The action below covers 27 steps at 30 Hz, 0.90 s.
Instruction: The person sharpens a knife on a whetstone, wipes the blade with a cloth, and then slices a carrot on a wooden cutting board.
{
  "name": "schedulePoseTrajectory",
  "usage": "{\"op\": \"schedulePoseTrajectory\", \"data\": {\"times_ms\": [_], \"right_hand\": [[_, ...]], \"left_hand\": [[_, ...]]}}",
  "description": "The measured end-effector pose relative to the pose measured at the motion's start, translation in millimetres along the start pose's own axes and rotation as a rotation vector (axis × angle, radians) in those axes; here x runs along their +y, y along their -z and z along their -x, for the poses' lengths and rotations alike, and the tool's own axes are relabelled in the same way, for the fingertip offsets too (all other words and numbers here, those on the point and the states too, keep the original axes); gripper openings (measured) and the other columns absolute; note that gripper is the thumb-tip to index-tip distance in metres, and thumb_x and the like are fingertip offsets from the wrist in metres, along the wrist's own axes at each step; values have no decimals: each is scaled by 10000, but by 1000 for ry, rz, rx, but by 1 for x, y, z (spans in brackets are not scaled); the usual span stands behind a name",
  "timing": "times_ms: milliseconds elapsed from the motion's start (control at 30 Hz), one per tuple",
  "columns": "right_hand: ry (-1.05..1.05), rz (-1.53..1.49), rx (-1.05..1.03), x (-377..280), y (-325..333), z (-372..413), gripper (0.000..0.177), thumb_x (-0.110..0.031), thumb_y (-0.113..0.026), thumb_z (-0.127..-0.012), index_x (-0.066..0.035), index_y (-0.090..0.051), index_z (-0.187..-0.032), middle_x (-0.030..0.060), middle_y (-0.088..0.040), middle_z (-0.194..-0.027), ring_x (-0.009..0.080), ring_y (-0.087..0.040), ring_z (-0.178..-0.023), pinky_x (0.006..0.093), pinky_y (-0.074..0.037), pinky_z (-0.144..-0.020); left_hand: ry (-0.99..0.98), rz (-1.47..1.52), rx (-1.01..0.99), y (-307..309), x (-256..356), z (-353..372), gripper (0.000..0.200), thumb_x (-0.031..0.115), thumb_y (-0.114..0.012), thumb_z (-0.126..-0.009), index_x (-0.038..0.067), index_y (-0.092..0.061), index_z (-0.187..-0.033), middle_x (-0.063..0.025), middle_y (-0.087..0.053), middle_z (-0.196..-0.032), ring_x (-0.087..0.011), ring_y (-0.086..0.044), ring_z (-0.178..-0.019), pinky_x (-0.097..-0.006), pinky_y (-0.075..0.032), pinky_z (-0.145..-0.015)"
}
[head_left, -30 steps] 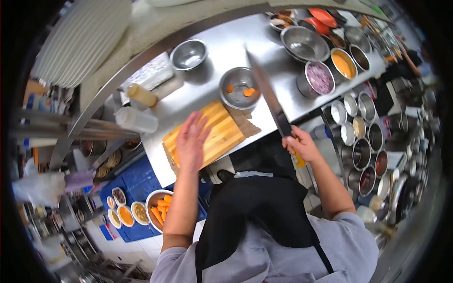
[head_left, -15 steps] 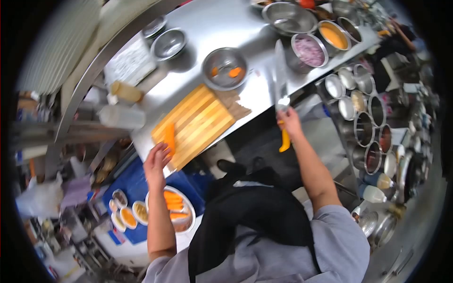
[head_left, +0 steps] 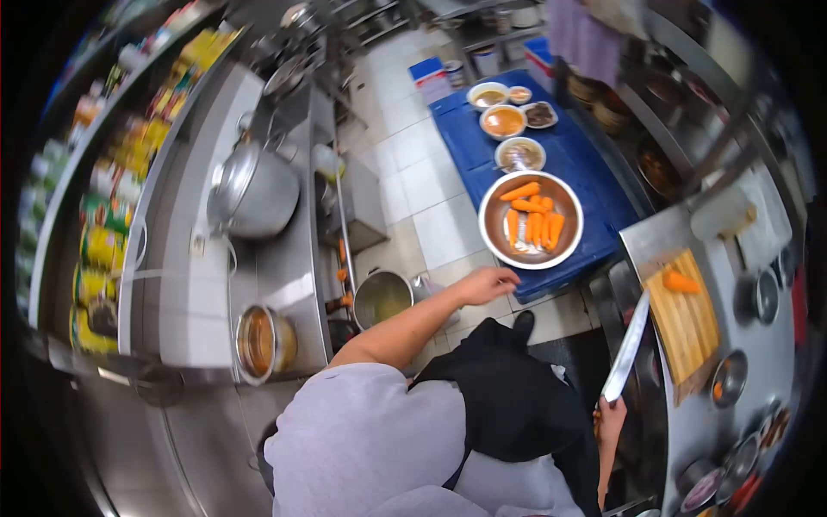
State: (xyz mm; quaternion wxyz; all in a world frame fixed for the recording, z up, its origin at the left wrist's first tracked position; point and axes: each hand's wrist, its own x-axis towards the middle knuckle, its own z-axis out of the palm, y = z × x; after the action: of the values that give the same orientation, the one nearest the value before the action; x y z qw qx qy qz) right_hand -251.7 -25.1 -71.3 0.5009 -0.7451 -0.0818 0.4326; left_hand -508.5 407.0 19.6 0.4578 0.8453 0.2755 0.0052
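Note:
My left hand (head_left: 489, 285) is empty, its fingers loosely bent, just below a large metal bowl (head_left: 488, 226). Several peeled carrots (head_left: 536, 226) lie in that bowl on a blue surface (head_left: 593, 194). Down at the right, my right hand (head_left: 610, 415) grips a large knife (head_left: 627, 347), its blade pointing up toward the cutting board. An orange carrot piece (head_left: 680, 282) rests on the wooden cutting board (head_left: 687, 323).
Small bowls of food (head_left: 503, 121) stand behind the carrot bowl. A steel counter (head_left: 642, 246) at the right bears another metal bowl (head_left: 730, 376). Toward the left are a large lidded pot (head_left: 258, 191), an open pot (head_left: 383, 297) and shelves of packages (head_left: 108, 246).
The view has swung left, bringing the carrot bowl to the middle and the board to the right. My left hand has left the carrot on the board; my right still holds the knife.

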Motion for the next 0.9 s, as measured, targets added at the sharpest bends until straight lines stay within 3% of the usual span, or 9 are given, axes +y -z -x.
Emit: {"op": "schedulePoseTrajectory", "data": {"times_ms": [67, 200, 367, 533, 633, 700, 767, 833, 900], "right_hand": [[66, 147, -80, -62, -21, -23, 142, -130, -664, -923, -45, -593, -1012, -1, -559, -705, 82, -547, -510, 216, -409, -425], [286, 21, -211, -193, -102, -52, 158, -136, -633, -939, -70, -548, -1054, 7, -545, -774, 86, -568, -568, 211, -418, -443], [402, 11, -424, -281, -228, -119, 104, -149, -582, -995, -94, -494, -990, 6, -507, -779, 83, -548, -566, 208, -405, -437], [439, 125, -492, -324, -365, -159, 187, -171, -644, -966, -81, -554, -1104, -3, -572, -790, 54, -558, -598, 190, -418, -453], [432, 200, -502, -365, -421, -153, 238, -159, -700, -919, -62, -559, -1084, 18, -601, -795, 74, -582, -597, 209, -433, -469], [446, 254, -463, -387, -444, -162, 250, -152, -714, -907, -53, -564, -1080, 28, -609, -793, 95, -590, -597, 229, -440, -485], [821, 524, -397, -406, -461, -174, 280, -139, -740, -882, -23, -563, -1065, 76, -613, -778, 151, -591, -601, 290, -458, -541], [806, 590, -357, -433, -476, -176, 290, -132, -744, -872, -12, -558, -1058, 100, -610, -782, 175, -591, -628, 312, -466, -581], [807, 661, -325, -449, -501, -196, 316, -119, -758, -847, 6, -539, -1038, 151, -609, -794, 197, -594, -717, 335, -490, -674]], "left_hand": [[122, 144, 176, 20, -38, 41, 292, 212, -613, -991, 16, -654, -1204, -89, -716, -1040, -161, -673, -956, -323, -536, -877], [312, 283, 509, 84, -81, 113, 286, 182, -611, -991, 21, -648, -1225, -79, -713, -1064, -140, -667, -958, -305, -535, -874], [311, 395, 904, 186, -159, 196, 288, 199, -601, -1000, 36, -644, -1234, -49, -714, -1084, -135, -659, -937, -296, -533, -810], [400, 632, 1257, 288, -246, 240, 284, 213, -596, -1011, 37, -651, -1226, -70, -725, -1020, -107, -655, -827, -251, -536, -705], [375, 636, 1296, 340, -278, 226, 249, 245, -588, -1022, 31, -670, -1119, -59, -720, -938, -104, -655, -783, -240, -532, -692], [375, 536, 1285, 371, -291, 212, 294, 278, -576, -1031, 29, -638, -886, -29, -646, -758, -102, -605, -658, -248, -515, -645], [359, 485, 1235, 404, -299, 195, 339, 299, -568, -1035, 46, -581, -809, -12, -581, -699, -99, -560, -617, -255, -496, -614], [285, 487, 1265, 431, -302, 179, 453, 377, -537, -1046, 84, -477, -706, 17, -449, -612, -92, -441, -547, -273, -434, -547], [303, 484, 1314, 467, -272, 173, 483, 425, -520, -1046, 95, -473, -696, 15, -452, -618, -93, -435, -550, -282, -438, -553]]}}
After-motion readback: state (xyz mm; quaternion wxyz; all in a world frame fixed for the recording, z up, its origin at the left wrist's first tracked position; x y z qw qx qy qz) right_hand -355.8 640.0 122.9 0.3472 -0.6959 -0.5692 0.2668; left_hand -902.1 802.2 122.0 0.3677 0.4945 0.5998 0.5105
